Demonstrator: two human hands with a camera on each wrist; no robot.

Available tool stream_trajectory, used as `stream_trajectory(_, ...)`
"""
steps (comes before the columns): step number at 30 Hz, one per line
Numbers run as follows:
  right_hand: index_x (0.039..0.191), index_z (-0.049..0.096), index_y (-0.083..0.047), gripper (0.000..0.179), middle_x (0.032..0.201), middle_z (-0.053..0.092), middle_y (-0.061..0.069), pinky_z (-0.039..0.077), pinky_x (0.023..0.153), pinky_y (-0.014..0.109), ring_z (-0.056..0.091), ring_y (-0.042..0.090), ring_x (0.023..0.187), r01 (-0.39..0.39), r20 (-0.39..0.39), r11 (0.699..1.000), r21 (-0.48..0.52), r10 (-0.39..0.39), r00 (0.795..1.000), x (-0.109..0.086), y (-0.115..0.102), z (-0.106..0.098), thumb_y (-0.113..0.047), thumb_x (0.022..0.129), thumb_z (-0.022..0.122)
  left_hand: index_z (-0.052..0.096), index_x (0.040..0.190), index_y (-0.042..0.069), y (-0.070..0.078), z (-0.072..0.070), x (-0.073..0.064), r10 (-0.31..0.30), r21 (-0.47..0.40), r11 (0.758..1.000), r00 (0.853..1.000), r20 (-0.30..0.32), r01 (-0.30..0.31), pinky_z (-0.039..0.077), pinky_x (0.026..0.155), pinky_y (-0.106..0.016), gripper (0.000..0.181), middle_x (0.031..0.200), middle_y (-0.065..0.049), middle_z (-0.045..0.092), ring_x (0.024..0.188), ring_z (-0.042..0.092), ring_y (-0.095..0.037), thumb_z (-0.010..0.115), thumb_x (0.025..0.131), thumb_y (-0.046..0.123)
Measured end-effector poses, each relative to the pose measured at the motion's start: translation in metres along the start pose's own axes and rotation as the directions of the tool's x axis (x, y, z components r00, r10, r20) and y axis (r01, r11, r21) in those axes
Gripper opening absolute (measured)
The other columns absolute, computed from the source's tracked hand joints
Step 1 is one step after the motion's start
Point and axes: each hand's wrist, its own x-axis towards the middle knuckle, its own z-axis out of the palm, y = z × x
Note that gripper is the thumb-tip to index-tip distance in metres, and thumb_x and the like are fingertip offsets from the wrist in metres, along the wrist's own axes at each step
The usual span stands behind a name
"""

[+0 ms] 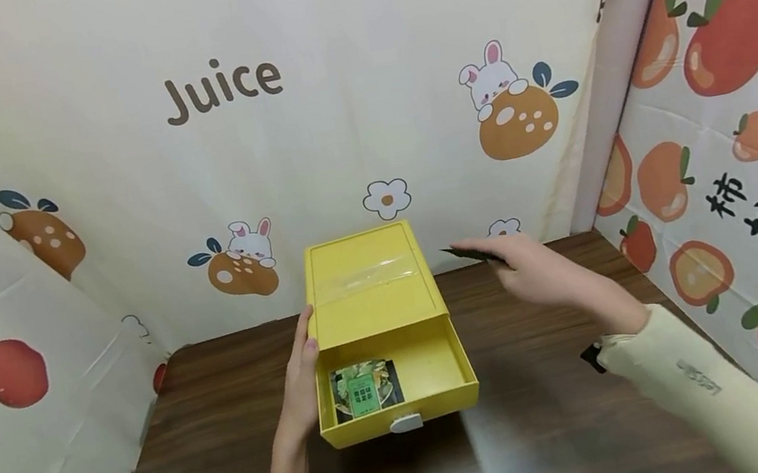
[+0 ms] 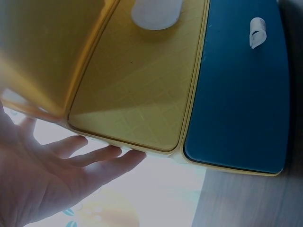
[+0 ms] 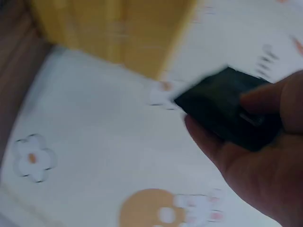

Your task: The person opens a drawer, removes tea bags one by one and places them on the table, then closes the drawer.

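A yellow drawer box (image 1: 364, 281) stands on the table with its top drawer (image 1: 430, 354) pulled out. Inside that drawer lies a packet with a green label and a food picture (image 1: 364, 391), toward the left. My left hand (image 1: 302, 389) lies along the box's left side; in the left wrist view its fingers (image 2: 109, 163) are spread and touch the side edge. To the right of the box, my right hand (image 1: 529, 265) is raised and pinches a small dark packet (image 3: 227, 106) between thumb and fingers.
Below the pulled-out drawer, a yellow drawer front (image 2: 137, 85) and a blue one (image 2: 241, 94) are closed, each with a white handle. The dark wooden table (image 1: 554, 408) meets a printed curtain (image 1: 356, 105) behind the box. Another printed sheet (image 1: 751, 145) hangs at the right.
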Motion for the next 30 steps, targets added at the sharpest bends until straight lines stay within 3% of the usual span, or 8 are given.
stream_trajectory(6,0.140,0.052,-0.005,0.063,0.136,0.055,0.013,0.041,0.099,0.047,0.051,0.031,0.123,-0.027,-0.119,0.987,-0.156,0.008,0.993,0.008,0.053,0.057,0.019,0.082,0.043,0.014,0.156,0.027,-0.003,0.001,-0.002,-0.009,0.004,1.000,1.000,-0.004,0.009,0.030,0.105,-0.054,0.051,0.159,-0.003,0.014,0.134,0.033,-0.030,0.026,0.107,0.032)
stream_trajectory(10,0.139,0.053,-0.007,0.067,0.137,0.053,0.015,0.041,0.099,0.049,0.049,0.033,0.124,-0.071,-0.116,0.972,-0.223,0.045,0.992,0.009,0.085,0.097,0.019,0.078,0.049,0.014,0.157,0.026,-0.005,0.001,-0.003,-0.006,0.004,1.000,1.000,-0.001,0.006,0.031,0.104,-0.052,0.051,0.159,-0.004,0.016,0.133,0.034,-0.029,0.026,0.107,0.031)
stream_trajectory(15,0.139,0.054,-0.007,0.066,0.138,0.052,0.019,0.041,0.098,0.050,0.049,0.036,0.123,-0.066,-0.094,0.958,-0.281,0.041,0.995,0.009,0.123,0.135,0.017,0.077,0.054,0.016,0.156,0.025,-0.003,0.002,0.000,0.017,-0.003,1.000,1.000,-0.009,-0.017,0.032,0.104,-0.053,0.051,0.157,-0.006,0.020,0.130,0.037,-0.029,0.027,0.107,0.029)
stream_trajectory(21,0.140,0.054,-0.010,0.060,0.137,0.052,0.020,0.042,0.097,0.050,0.052,0.037,0.121,-0.055,-0.010,0.929,-0.366,0.055,0.998,0.007,0.150,0.162,0.010,0.083,0.058,0.016,0.156,0.027,-0.004,0.001,0.003,0.015,-0.012,1.000,1.000,-0.004,-0.015,0.037,0.101,-0.046,0.050,0.156,-0.005,0.022,0.127,0.040,-0.029,0.027,0.107,0.029)
stream_trajectory(25,0.139,0.056,-0.012,0.056,0.135,0.053,0.020,0.044,0.094,0.050,0.053,0.037,0.120,-0.054,0.037,0.923,-0.382,0.074,0.997,0.008,0.155,0.172,0.006,0.085,0.059,0.016,0.156,0.028,-0.005,0.000,0.003,0.011,0.001,1.000,1.000,-0.013,-0.011,0.037,0.102,-0.043,0.051,0.157,-0.003,0.020,0.128,0.039,-0.028,0.028,0.107,0.031)
stream_trajectory(30,0.140,0.055,-0.014,0.056,0.139,0.050,0.021,0.044,0.094,0.051,0.049,0.038,0.124,-0.110,0.095,0.919,-0.378,0.156,0.983,0.008,0.156,0.180,0.002,0.087,0.059,0.017,0.156,0.028,-0.007,-0.001,0.002,0.007,-0.003,1.000,1.000,-0.018,-0.007,0.040,0.099,-0.042,0.051,0.156,-0.004,0.023,0.125,0.042,-0.029,0.028,0.107,0.031)
